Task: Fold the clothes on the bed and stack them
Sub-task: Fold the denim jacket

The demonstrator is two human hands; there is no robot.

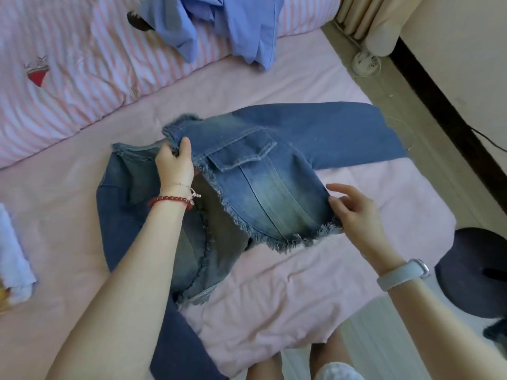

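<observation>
**Denim jacket lifted between your hands**

The denim jacket (255,176) lies spread on the pink sheet (288,292), its right front panel raised off the bed between your two hands, the frayed hem hanging toward you. Your left hand (175,163) grips the collar edge, thumb on top and fingers curled beneath. Your right hand (354,212) pinches the frayed lower corner of that panel, the forefinger stretched out above it. One sleeve runs away beyond your right hand toward the bed's edge; the other falls beneath your left forearm. Beyond your left hand a blue garment (236,26) rests on the striped quilt (68,86). Outside your left arm lies a folded white garment (13,259).
</observation>
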